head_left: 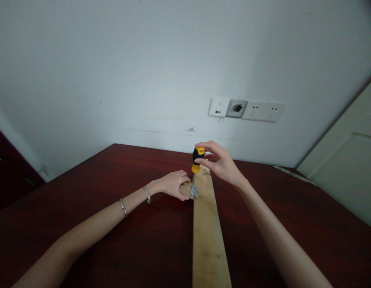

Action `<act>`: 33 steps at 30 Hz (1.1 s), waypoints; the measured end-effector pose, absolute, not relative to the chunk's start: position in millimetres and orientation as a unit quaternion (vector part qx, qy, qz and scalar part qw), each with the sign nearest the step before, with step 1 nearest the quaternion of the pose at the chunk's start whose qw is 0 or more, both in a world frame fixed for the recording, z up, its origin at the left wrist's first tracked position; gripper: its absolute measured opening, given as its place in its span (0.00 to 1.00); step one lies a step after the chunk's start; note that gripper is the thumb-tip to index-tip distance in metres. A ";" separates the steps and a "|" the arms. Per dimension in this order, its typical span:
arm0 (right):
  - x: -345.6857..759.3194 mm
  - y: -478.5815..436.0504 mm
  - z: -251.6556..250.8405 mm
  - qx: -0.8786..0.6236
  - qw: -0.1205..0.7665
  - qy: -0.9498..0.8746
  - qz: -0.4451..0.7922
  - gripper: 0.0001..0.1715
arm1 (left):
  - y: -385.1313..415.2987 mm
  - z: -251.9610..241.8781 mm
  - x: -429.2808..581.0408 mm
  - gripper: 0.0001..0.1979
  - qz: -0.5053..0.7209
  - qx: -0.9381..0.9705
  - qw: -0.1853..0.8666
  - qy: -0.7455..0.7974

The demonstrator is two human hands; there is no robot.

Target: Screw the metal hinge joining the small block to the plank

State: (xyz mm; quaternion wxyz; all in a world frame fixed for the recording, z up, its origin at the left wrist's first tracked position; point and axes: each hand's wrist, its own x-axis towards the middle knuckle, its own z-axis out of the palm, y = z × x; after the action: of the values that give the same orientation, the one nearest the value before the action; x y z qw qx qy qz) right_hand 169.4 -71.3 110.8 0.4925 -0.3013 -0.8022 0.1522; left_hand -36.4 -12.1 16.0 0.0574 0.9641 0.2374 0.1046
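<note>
My right hand (219, 162) grips a yellow and black screwdriver (198, 157) by its handle, held upright with the shaft pointing down. The shaft meets a small silver hinge (195, 191) near the far end of a long wooden board (207, 232). One leaf of the hinge lies on the board and the other on a small wooden piece (184, 189) at the board's left side. My left hand (175, 185) is closed around that small piece, thumb nearest me and fingers on the far side. Any screw under the tip is too small to make out.
Everything rests on a dark red wooden table (128, 240), whose far edge meets a pale wall (113, 72). Wall sockets (263, 111) sit above the table to the right. A thin patterned strip (295, 175) lies along the table's far right edge, near a white door (353, 160).
</note>
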 end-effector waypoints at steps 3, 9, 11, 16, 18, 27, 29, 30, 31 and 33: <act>167.7 -71.6 110.9 -0.306 0.493 -0.802 0.140 0.19 | -12.7 17.2 -36.3 0.27 0.107 0.963 0.064 0.238; 167.3 -70.9 110.0 -0.315 0.500 -0.797 0.123 0.19 | -11.8 16.5 -36.5 0.27 0.108 0.964 0.065 0.232; 167.1 -70.6 109.5 -0.319 0.507 -0.793 0.115 0.20 | -11.6 16.1 -36.6 0.27 0.111 0.965 0.063 0.230; 166.4 -70.6 108.5 -0.324 0.519 -0.784 0.103 0.20 | -12.4 16.8 -36.4 0.27 0.110 0.966 0.058 0.228; 166.4 -70.5 108.3 -0.326 0.524 -0.780 0.102 0.20 | -12.6 17.1 -36.4 0.27 0.109 0.966 0.055 0.229; 166.6 -70.3 108.6 -0.323 0.535 -0.773 0.110 0.21 | -12.9 17.6 -37.1 0.27 0.109 0.966 0.053 0.228; 166.4 -70.3 108.4 -0.324 0.538 -0.770 0.113 0.21 | -13.2 18.4 -37.2 0.27 0.106 0.967 0.056 0.226; 166.4 -70.2 108.3 -0.324 0.540 -0.769 0.114 0.21 | -13.2 18.6 -37.3 0.27 0.105 0.967 0.058 0.225; 166.4 -70.0 108.3 -0.323 0.542 -0.767 0.116 0.21 | -13.1 18.6 -37.3 0.27 0.104 0.967 0.060 0.225; 166.7 -69.5 108.6 -0.321 0.549 -0.762 0.118 0.21 | -12.8 18.2 -37.4 0.27 0.106 0.967 0.061 0.225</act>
State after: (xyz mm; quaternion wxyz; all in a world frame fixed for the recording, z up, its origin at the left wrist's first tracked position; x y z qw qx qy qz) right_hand 166.7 -69.5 108.6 0.5493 -0.3209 -0.7624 0.1183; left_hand -37.4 -12.8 18.2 0.0605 0.9667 0.2251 0.1057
